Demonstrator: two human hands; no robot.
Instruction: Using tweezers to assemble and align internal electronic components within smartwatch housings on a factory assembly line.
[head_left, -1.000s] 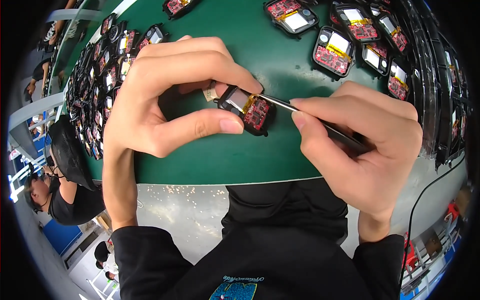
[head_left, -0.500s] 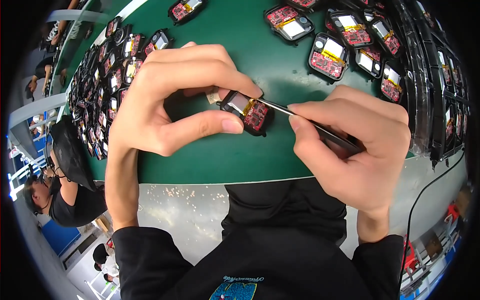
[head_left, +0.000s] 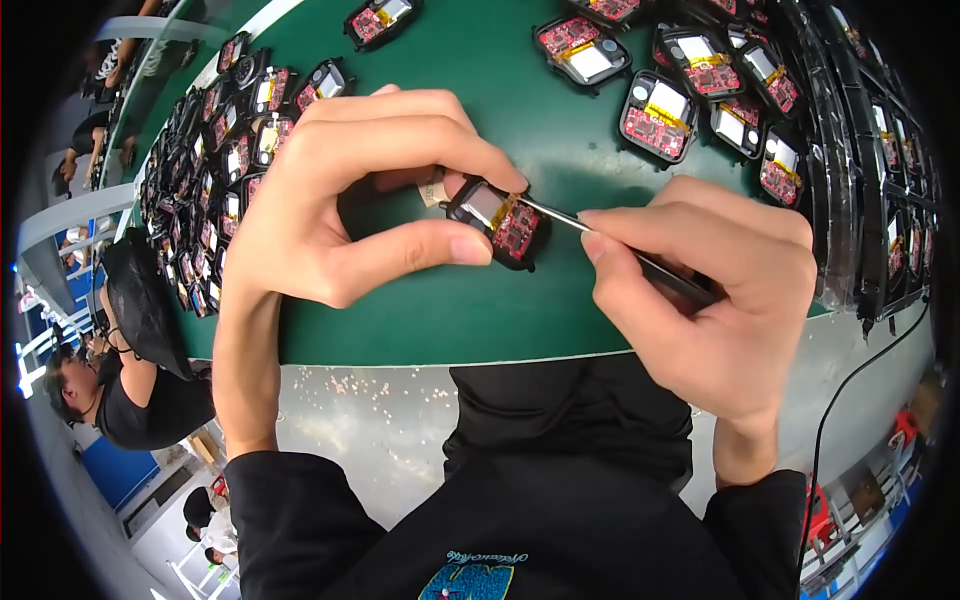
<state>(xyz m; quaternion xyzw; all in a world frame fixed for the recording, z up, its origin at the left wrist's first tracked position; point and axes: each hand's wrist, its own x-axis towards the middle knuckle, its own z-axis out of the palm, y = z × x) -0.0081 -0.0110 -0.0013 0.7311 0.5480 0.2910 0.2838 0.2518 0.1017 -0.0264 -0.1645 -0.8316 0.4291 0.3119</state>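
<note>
The left hand (head_left: 330,200) pinches the small open device (head_left: 497,220) steady above the green surface (head_left: 450,310) so the right hand (head_left: 715,290), gripping thin tweezers (head_left: 620,250), can reach its red board.

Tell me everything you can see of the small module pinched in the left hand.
The module is a small black-framed unit with a red circuit board, a silvery rectangular part and a yellow strip. It is tilted just above the green mat, pinched between the left hand's thumb and forefinger. The tweezers in the right hand touch its right edge.
</note>
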